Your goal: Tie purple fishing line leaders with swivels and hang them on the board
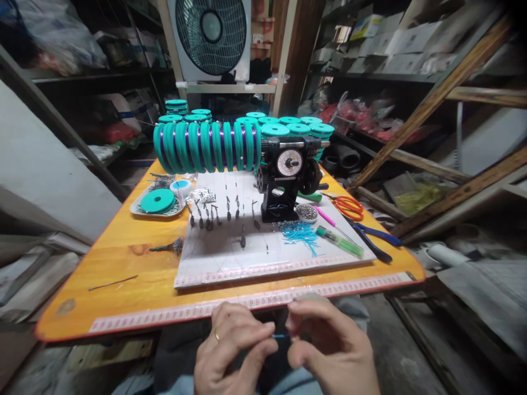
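Note:
Both hands are held low over my lap, in front of the orange table's (123, 263) near edge. My left hand (230, 351), with a ring on one finger, pinches one end of a tiny blue tube piece (280, 336). My right hand (329, 351) pinches the other end, fingertips almost meeting the left's. A loose pile of the same thin blue tube pieces (302, 233) lies on the white board (247, 258). Several small dark sinkers on fine line (214, 216) lie in a row on that board.
A black winding machine with a dial (288, 175) stands at the board's back, beside a row of teal spools (206, 145). A tray with a teal spool (158, 202) sits left; orange scissors (349, 207), blue pliers (376, 238) and a green lighter (340, 241) lie right. Shelves and a fan (212, 33) surround the table.

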{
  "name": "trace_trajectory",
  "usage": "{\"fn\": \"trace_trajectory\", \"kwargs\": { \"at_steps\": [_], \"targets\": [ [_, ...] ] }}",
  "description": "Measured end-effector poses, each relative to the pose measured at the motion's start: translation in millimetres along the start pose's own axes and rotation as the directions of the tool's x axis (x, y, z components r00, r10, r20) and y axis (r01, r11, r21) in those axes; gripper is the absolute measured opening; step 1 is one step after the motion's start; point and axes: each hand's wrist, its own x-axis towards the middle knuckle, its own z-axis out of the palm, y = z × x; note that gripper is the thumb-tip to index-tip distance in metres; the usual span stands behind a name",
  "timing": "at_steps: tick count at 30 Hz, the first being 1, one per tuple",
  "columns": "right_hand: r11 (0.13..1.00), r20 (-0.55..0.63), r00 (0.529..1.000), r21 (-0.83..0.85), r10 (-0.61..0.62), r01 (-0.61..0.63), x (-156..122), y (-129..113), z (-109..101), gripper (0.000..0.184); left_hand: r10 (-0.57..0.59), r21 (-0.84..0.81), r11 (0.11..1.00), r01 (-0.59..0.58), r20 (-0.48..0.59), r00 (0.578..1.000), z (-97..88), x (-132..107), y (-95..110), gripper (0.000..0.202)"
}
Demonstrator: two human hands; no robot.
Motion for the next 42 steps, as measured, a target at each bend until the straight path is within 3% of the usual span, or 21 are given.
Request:
{"fn": "trace_trajectory", "kwargs": {
  "at_steps": [6, 9, 13, 16, 20, 22, 26, 31, 35, 38, 42],
  "targets": [
    [0.961, 0.194, 0.967, -0.189, -0.164, 0.201, 5, 1, -13, 0.007, -0.005, 0.048, 0.999, 0.005, -0.008, 1.0, 5.1, 2, 8, 0.021],
    [0.944, 0.225, 0.959, -0.241, -0.173, 0.227, 2, 4, -14, 0.009, -0.058, 0.048, 0.997, 0.061, -0.065, 0.996, 8.0, 1, 12, 0.018],
    [0.883, 0.184, 0.954, -0.37, -0.235, 0.289, 9, 8, -14, 0.012, 0.015, 0.151, 0.988, -0.016, 0.009, 1.0, -0.1, 7, 9, 0.024],
    [0.788, 0.214, 0.922, -0.48, -0.322, 0.387, 26, 11, -11, 0.013, 0.056, 0.292, 0.954, -0.069, 0.053, 0.997, -13.7, 20, 1, 0.021],
    [0.454, 0.414, 0.823, -0.691, -0.388, 0.562, 52, 18, -6, 0.012, 0.086, 0.46, 0.871, -0.174, 0.207, 0.975, -32.1, 44, -13, 0.018],
    [0.323, 0.428, 0.802, -0.755, -0.417, 0.57, 60, 21, -8, 0.011, 0.094, 0.524, 0.821, -0.229, 0.271, 0.958, -39.1, 53, -19, 0.016],
    [0.269, 0.378, 0.802, -0.802, -0.463, 0.534, 65, 22, -20, 0.01, 0.127, 0.587, 0.744, -0.319, 0.345, 0.93, -48.8, 63, -26, 0.012],
    [0.282, 0.393, 0.752, -0.754, -0.529, 0.593, 51, 8, -15, 0.018, 0.051, 0.572, 0.773, -0.272, 0.371, 0.927, -57.1, 67, -25, 0.011],
    [0.285, 0.543, 0.729, -0.683, -0.417, 0.672, 33, 11, 10, 0.03, 0.039, 0.555, 0.788, -0.267, 0.388, 0.921, -60.4, 69, -23, 0.01],
    [0.219, 0.597, 0.733, -0.707, -0.325, 0.673, 26, 18, 24, 0.034, 0.033, 0.554, 0.787, -0.27, 0.399, 0.916, -61.2, 69, -23, 0.01],
    [0.099, 0.584, 0.751, -0.766, -0.308, 0.635, 30, 20, 18, 0.039, 0.052, 0.548, 0.785, -0.29, 0.409, 0.911, -60.5, 68, -23, 0.01]
  ]
}}
